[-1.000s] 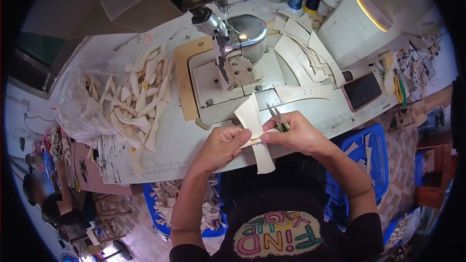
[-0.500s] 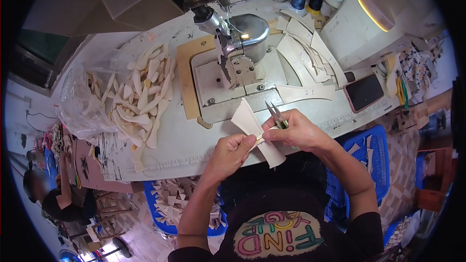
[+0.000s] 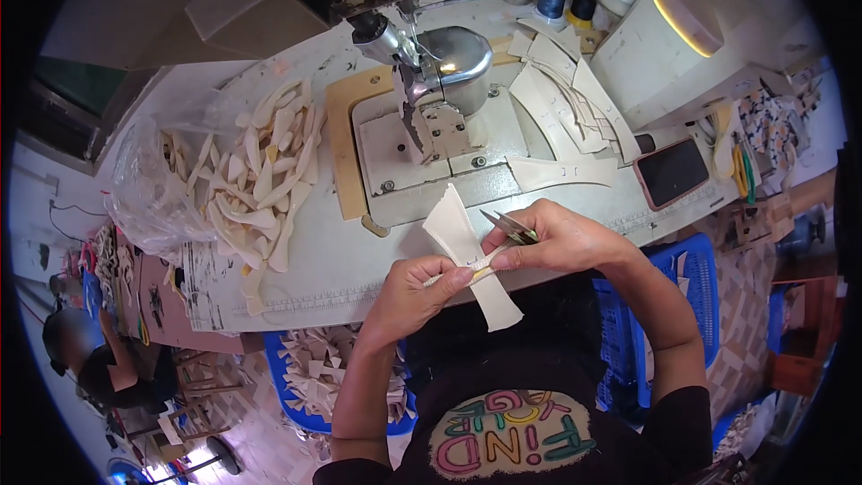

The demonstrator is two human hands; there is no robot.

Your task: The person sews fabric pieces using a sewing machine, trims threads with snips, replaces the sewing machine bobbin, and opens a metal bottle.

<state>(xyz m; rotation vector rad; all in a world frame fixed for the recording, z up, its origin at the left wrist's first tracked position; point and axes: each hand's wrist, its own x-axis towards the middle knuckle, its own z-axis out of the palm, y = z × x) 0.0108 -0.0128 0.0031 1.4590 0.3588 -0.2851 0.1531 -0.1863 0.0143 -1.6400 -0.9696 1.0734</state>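
A cream, bow-shaped piece of leather-like material (image 3: pixel 446 223) is held in front of the sewing machine (image 3: pixel 456 56), over the table's near edge. My left hand (image 3: pixel 415 298) pinches it at the narrow middle, thumb on top. From the other side my right hand (image 3: pixel 570 238) grips the same middle between thumb and fingers. A short, narrow strip (image 3: pixel 483 264) crosses the piece there, partly covered by my fingertips. Thread snips (image 3: pixel 514 227) are also tucked in my right hand, their blades pointing up and left, away from the piece.
Curved cream parts (image 3: pixel 269 184) spill from a plastic bag on the left. Flat cut pieces (image 3: pixel 575 94) lie right of the machine, near a phone (image 3: pixel 672 173). Blue baskets (image 3: pixel 310 418) stand below the table. Another person (image 3: pixel 112 368) sits at far left.
Both hands have shifted slightly down and left with the cream piece, which now hangs more upright. The snips have tipped flatter, toward the left.
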